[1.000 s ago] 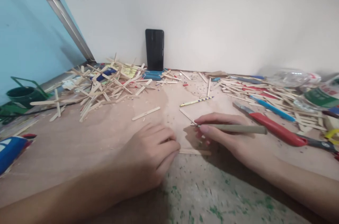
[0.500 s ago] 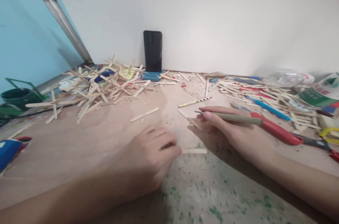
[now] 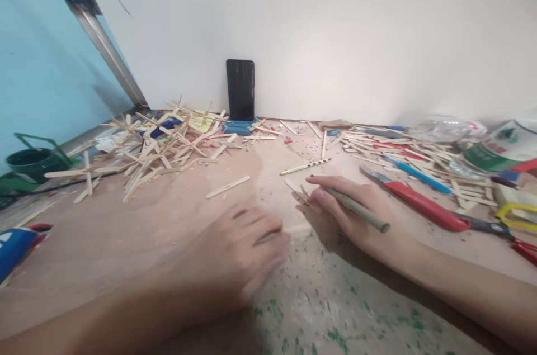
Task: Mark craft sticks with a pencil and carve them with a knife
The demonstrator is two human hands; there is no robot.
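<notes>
Evidently, a grey-green cylindrical tool is held by the right hand; whether a flat pale wooden stick is gripped by the left hand cannot be told.

The hands and surface are viewed close up from the head (by one worn camera), forward and down.

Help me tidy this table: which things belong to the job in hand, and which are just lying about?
Likely in the job:
grey-green pen-like tool, in the right hand
wooden stick by the left hand

Seemingly just lying about:
black phone, propped upright
blue pen-shaped tool
green-labelled bottle
</notes>
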